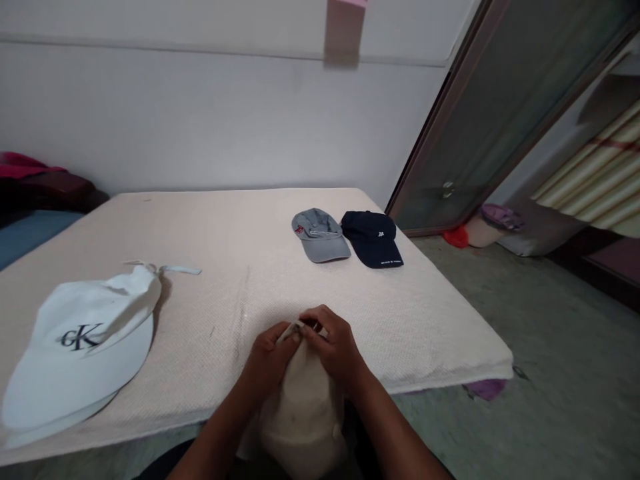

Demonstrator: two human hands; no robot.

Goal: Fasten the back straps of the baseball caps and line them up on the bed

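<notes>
A cream cap lies over the near edge of the padded table, its crown toward me. My left hand and my right hand meet at the cap's far end, fingers pinched together on its back strap. Both hands are closed on that strap. A white cap with a dark logo rests to the left, its own strap trailing behind it.
A grey cap and a navy cap sit side by side at the far right of the table. A glass door stands to the right, and red bedding lies at the far left.
</notes>
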